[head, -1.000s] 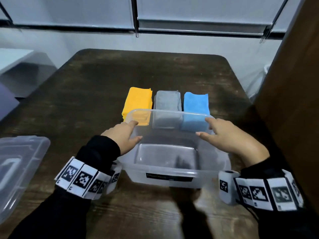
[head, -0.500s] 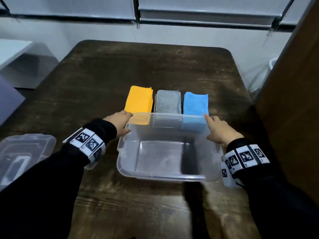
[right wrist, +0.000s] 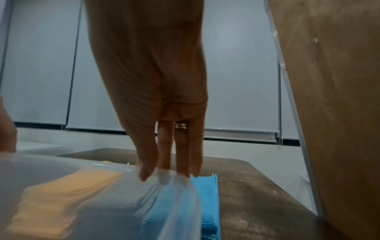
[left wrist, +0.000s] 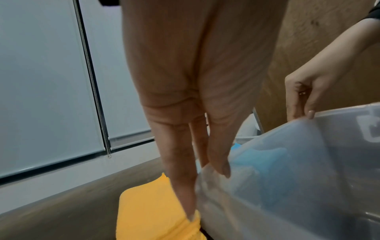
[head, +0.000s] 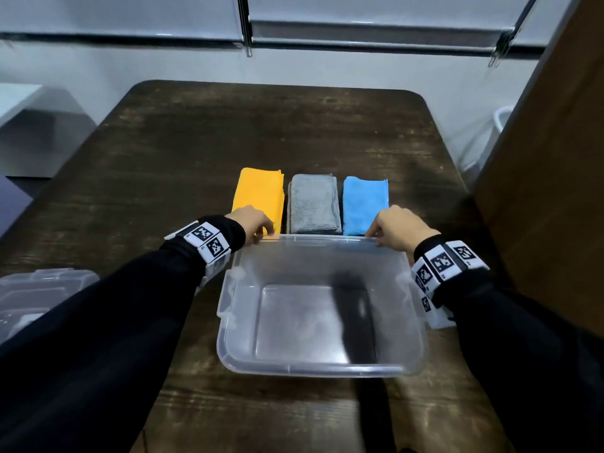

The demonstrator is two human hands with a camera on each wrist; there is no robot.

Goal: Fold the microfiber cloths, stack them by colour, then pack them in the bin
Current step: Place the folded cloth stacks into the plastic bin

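Your left hand (head: pixel 253 223) pinches the far left corner of the clear plastic bin (head: pixel 322 367); in the left wrist view the thumb sits inside the rim and the fingers (left wrist: pixel 180 186) run down the outer wall, one tip touching the yellow cloth stack (head: pixel 260 196). Your right hand (head: pixel 397 228) pinches the far right corner of the same rim, thumb inside, fingertips (right wrist: pixel 183 172) over the edge, just in front of the blue cloth stack (head: pixel 365 202). A ring shows on one right finger.

The bin sits upright on the dark wooden worktop (head: pixel 277 132), near its front edge, with nothing inside. Its far wall lies just beside the three folded stacks, which stand in a row at mid-worktop: yellow at left, grey cloth stack (head: pixel 313 202) in the middle, blue at right, close together. Whether the wall touches them you cannot tell.

A clear lid (head: pixel 39 299) lies at the worktop's left edge, well apart from the bin. A brown panel (head: pixel 549 191) rises along the right side.
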